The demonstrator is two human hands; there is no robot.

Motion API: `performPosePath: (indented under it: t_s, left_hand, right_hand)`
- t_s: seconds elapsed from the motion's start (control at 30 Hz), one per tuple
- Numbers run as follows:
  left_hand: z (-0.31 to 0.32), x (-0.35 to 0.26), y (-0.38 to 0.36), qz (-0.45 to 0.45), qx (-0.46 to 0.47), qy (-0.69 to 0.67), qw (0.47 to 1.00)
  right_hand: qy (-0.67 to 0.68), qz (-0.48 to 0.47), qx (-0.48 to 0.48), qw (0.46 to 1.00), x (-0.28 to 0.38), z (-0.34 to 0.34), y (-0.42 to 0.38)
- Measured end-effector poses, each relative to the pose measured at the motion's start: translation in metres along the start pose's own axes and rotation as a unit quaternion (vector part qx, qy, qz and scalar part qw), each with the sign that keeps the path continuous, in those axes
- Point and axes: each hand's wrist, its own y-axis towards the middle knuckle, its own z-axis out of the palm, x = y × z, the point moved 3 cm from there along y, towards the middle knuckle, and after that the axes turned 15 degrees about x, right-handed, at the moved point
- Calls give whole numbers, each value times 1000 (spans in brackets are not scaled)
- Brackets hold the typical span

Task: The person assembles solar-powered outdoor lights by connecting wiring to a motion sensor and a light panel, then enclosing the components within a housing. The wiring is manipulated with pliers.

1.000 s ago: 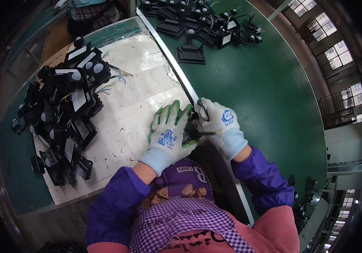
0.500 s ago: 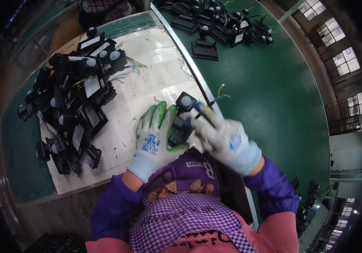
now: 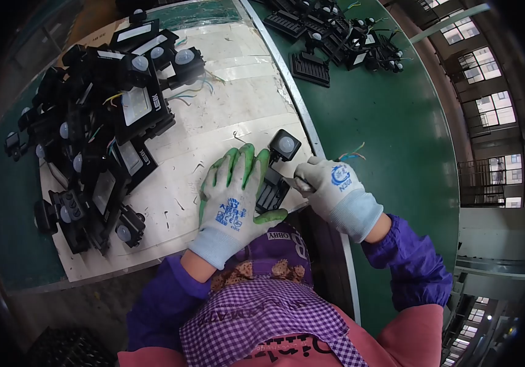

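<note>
A black floodlight point(image 3: 272, 191) with a white domed sensor point(image 3: 285, 145) lies on the white board close to my body. My left hand point(image 3: 232, 189), in a white glove with green fingertips, rests flat along the light's left side, fingers spread, thumb over its lower end. On the other side, my gloved right hand point(image 3: 333, 189) is closed around a small dark tool whose thin tip points at the light's right edge. Most of the tool is hidden in the fingers. Yellow and blue wire ends point(image 3: 353, 153) stick out just above my right hand.
Black sensor floodlights point(image 3: 143, 113) with loose wires are piled at the left of the white board point(image 3: 238, 92). More such lights point(image 3: 311, 67) lie on the green table point(image 3: 391, 128) at the top. A metal rail point(image 3: 293, 101) divides the two surfaces.
My right hand has drawn back from the sensor and closed around the small tool by the light's right edge. My left hand stays on the light. The whole view has shifted slightly.
</note>
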Motion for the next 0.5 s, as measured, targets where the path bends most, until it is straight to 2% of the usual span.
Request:
performPosePath:
  t_s: [0.13, 0.23, 0.27, 0.4, 0.5]
  left_hand:
    - [2, 2, 0, -5, 17, 1, 1000]
    - [-2, -1, 1, -2, 11, -6, 1000]
    - [-3, -1, 1, -4, 9, -9, 1000]
    - [-1, -2, 1, -5, 10, 8, 1000]
    - [-1, -2, 0, -6, 7, 24, 1000]
  right_hand:
    - [-101, -6, 15, 995, 24, 2, 7]
    - [-71, -53, 8, 996, 23, -1, 6]
    - [-95, -19, 34, 995, 23, 4, 9]
    - [-98, -45, -5, 994, 14, 6, 11]
    - [-67, -73, -116, 988, 17, 15, -5]
